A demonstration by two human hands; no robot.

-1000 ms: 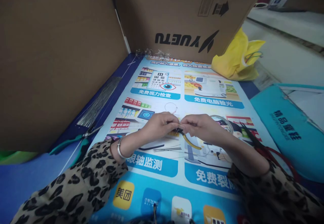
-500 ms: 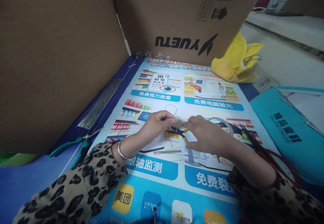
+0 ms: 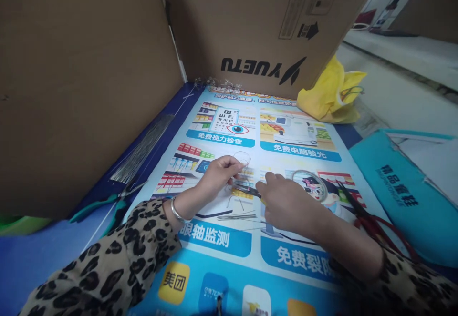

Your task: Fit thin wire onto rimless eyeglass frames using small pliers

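Observation:
My left hand [image 3: 221, 174] is closed on a thin bent wire [image 3: 243, 153], pinched at the fingertips, with its rounded loop standing above them. In my right hand [image 3: 286, 201] is a small pair of pliers with yellow handles [image 3: 251, 190]. The fingers wrap round the handles and hide most of them. The plier jaws point left, just below my left fingertips; whether they grip the wire is too small to tell. Under my hands, several short straight wires [image 3: 236, 216] lie on the printed poster [image 3: 255, 239].
At left lie a bundle of straight wires [image 3: 145, 147] and green-handled pliers [image 3: 117, 198]. A wire coil [image 3: 324, 189], red-handled scissors [image 3: 375, 228], a turquoise box [image 3: 397, 182] and a yellow bag [image 3: 324, 96] are at right. Cardboard [image 3: 257, 25] stands behind twisted wire pieces [image 3: 214, 83].
My right hand has squeezed the plier handles together; they were spread apart before. My left fingers still pinch the wire, whose loop shows more clearly. The view has tilted slightly.

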